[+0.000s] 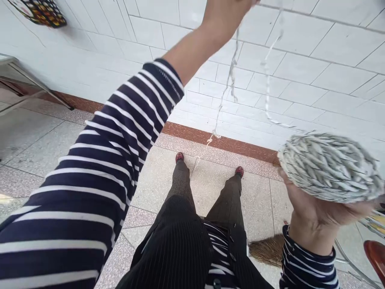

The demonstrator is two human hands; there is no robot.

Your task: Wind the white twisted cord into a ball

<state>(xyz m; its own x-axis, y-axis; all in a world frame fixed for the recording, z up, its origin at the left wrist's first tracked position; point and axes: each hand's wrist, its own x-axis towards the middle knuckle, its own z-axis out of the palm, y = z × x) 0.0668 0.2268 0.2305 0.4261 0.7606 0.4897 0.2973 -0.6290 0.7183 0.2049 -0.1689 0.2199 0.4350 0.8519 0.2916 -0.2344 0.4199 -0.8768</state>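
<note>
A thick oval ball of white-grey twisted cord (331, 166) rests in my right hand (315, 210), palm up with fingers curled beneath it. From the ball a single strand of cord (267, 80) runs up past the top edge of the view. My left hand (227, 16) is raised high at the top, cut off by the edge, so its fingers hardly show. Just below it hangs a frayed, knotted cord (231, 76), which reaches down to the foot of the wall. Whether my left hand touches either cord is hidden.
A white tiled wall (325, 60) with a red-brown skirting (192, 132) stands in front of me. Metal furniture legs (39, 82) are on the left, and a patterned item (45, 14) hangs upper left. A straw broom (267, 249) and a red-brown seat (375, 257) are lower right.
</note>
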